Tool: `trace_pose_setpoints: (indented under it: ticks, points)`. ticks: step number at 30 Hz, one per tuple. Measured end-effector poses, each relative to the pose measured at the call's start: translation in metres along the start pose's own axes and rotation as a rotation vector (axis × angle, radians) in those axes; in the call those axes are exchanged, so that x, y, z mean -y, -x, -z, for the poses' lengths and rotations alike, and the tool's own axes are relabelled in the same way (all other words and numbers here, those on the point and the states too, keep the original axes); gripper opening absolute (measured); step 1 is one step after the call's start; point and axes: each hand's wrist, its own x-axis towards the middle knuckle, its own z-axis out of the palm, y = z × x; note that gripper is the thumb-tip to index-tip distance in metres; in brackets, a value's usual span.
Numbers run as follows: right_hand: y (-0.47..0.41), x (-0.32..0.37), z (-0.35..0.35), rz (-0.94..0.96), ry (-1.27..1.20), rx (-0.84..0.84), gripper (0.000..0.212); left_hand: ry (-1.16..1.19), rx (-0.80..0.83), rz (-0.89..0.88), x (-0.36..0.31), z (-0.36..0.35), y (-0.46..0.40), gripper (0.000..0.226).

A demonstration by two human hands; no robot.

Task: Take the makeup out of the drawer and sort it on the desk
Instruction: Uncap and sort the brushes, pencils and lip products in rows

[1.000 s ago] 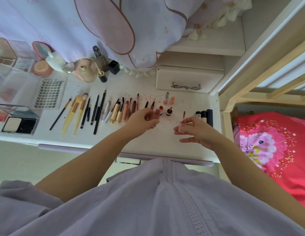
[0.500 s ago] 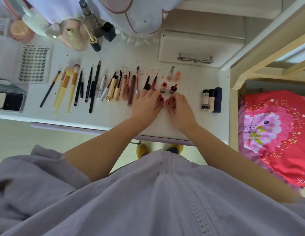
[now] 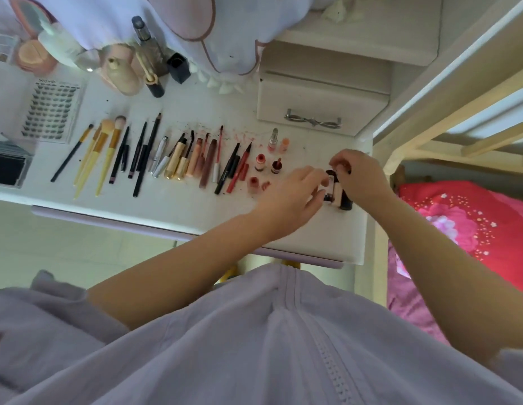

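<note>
Three short tubes [image 3: 337, 197], two beige and one dark, lie side by side near the right edge of the white desk [image 3: 196, 209]. My left hand [image 3: 295, 197] touches their left side with fairly straight fingers. My right hand [image 3: 361, 178] curls its fingers over the tubes' far ends and hides them. Left of my hands lie two small red pots [image 3: 253, 182] and two little bottles [image 3: 259, 162]. A sorted row of lip pencils and tubes [image 3: 207, 162], black liners [image 3: 140, 153] and yellow brushes [image 3: 99, 153] runs further left.
A small white drawer box with a bow handle [image 3: 314, 122] stands at the back right, shut. Bottles and jars [image 3: 128, 74] crowd the back left, with a lash card [image 3: 51, 112] and palettes [image 3: 9, 168] at the left. A red pillow [image 3: 470, 226] lies right of the desk.
Both hands left the small red pots in the middle and moved right onto the three tubes. The camera tilted slightly.
</note>
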Motion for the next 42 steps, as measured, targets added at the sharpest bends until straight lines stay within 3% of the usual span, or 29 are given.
trace_pose_setpoints:
  ticks: [3,5,10,16,19,22,26,31,34,39,42]
  points:
    - [-0.024,-0.01,0.005,0.095,0.166,0.139,0.024,-0.152,0.218,0.311,-0.006,-0.04,-0.028,0.03]
    - [-0.037,-0.014,0.003,0.156,0.239,0.243,0.026,-0.311,0.269,0.431,0.002,-0.059,-0.038,0.033]
    - [-0.055,-0.02,-0.006,0.268,0.395,0.383,0.025,-0.413,0.202,0.565,0.013,-0.087,-0.053,0.041]
    - [-0.063,-0.02,-0.007,0.294,0.337,0.421,0.025,-0.404,0.154,0.693,0.007,-0.083,-0.061,0.044]
    - [-0.063,-0.012,0.001,0.223,0.202,0.451,0.04,-0.31,0.08,0.686,0.002,-0.071,-0.058,0.032]
    - [-0.056,-0.003,0.018,0.139,0.032,0.512,0.051,-0.277,0.009,0.56,-0.005,-0.057,-0.051,0.026]
    - [-0.034,0.009,0.04,0.059,-0.172,0.492,0.048,-0.201,0.01,0.435,-0.018,-0.037,-0.041,0.027]
    - [-0.005,0.022,0.064,0.126,-0.362,0.515,0.031,0.069,0.035,0.427,-0.028,-0.012,-0.03,0.027]
    - [0.004,0.031,0.073,0.151,-0.368,0.55,0.019,0.09,0.038,0.367,-0.027,0.003,-0.019,0.027]
    - [0.011,0.042,0.073,0.066,-0.28,0.552,0.044,0.002,0.065,0.301,-0.019,0.019,-0.008,0.02]
    - [0.016,0.044,0.069,0.103,-0.317,0.57,0.024,-0.045,0.1,0.275,-0.012,0.023,-0.001,0.026]
